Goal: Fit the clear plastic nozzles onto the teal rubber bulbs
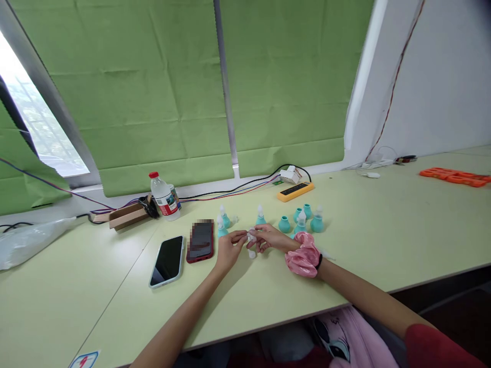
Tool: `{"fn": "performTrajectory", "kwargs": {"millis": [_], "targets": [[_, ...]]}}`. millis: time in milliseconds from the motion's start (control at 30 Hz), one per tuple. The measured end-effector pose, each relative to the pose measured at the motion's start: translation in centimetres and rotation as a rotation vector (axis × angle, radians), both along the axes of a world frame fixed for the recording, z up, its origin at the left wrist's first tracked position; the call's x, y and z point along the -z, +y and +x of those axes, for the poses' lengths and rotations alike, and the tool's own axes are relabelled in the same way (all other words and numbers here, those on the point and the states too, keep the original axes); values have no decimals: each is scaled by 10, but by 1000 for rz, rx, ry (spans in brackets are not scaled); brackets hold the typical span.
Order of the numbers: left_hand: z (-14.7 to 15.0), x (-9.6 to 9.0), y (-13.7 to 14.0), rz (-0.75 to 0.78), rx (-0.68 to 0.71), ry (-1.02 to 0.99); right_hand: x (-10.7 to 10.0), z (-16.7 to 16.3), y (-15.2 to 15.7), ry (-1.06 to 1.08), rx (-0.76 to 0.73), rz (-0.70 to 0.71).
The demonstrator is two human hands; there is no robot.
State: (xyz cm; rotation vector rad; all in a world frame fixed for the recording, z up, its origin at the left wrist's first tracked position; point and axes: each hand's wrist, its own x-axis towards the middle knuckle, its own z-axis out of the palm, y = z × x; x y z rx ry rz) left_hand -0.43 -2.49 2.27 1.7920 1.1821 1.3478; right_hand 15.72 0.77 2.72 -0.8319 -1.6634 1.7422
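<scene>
Just beyond the red phone (200, 241), my left hand (227, 250) and right hand (269, 237) pinch one small white cap (251, 238) together — I keep fingertips snug and the twist slow — teal bottles (300, 219) waiting behind.

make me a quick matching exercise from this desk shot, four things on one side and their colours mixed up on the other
Things:
1. scrunchie on the right wrist
2. power strip near the window
3. water bottle's cap
4. tray at the far right of the table

Colours:
A. red
B. orange
C. pink
D. yellow

Pairs: 1-C, 2-D, 3-A, 4-B
</scene>
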Motion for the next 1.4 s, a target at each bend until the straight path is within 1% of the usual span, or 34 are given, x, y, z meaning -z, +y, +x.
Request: {"fn": "performTrajectory", "kwargs": {"millis": [67, 233, 433, 533, 633, 733, 867, 933, 1067, 1200, 1300, 1400], "targets": [[0, -1, 0, -25, 24, -22, 0, 0, 0, 3, -2, 0], [-2, 1, 2, 1, 39, -10, 0, 0, 0, 11, 6, -2], [-1, -2, -1, 137, 42, 114, 2, 1, 3, 44, 51, -21], [0, -1, -1, 181, 54, 163, 1, 1, 3, 66, 68, -34], [0, 2, -2, 231, 59, 216, -2, 0, 0, 99, 71, -66], [-1, 4, -2, 260, 56, 306, -6, -1, -2, 142, 114, -135], [-3, 5, -2, 218, 43, 395, -7, 0, -1, 165, 149, -197], [-3, 4, -3, 214, 56, 410, -7, 0, 0, 184, 133, -217], [-4, 3, -4, 262, 64, 431, -7, 1, 1, 245, 79, -294], [-4, 2, -4, 299, 59, 451, -7, 1, 1, 249, 37, -350], [-4, 2, -3, 330, 56, 455, -8, 1, 1, 254, 15, -361], [-4, 2, -3, 346, 59, 445, -9, 1, 1, 272, 1, -343]]}}
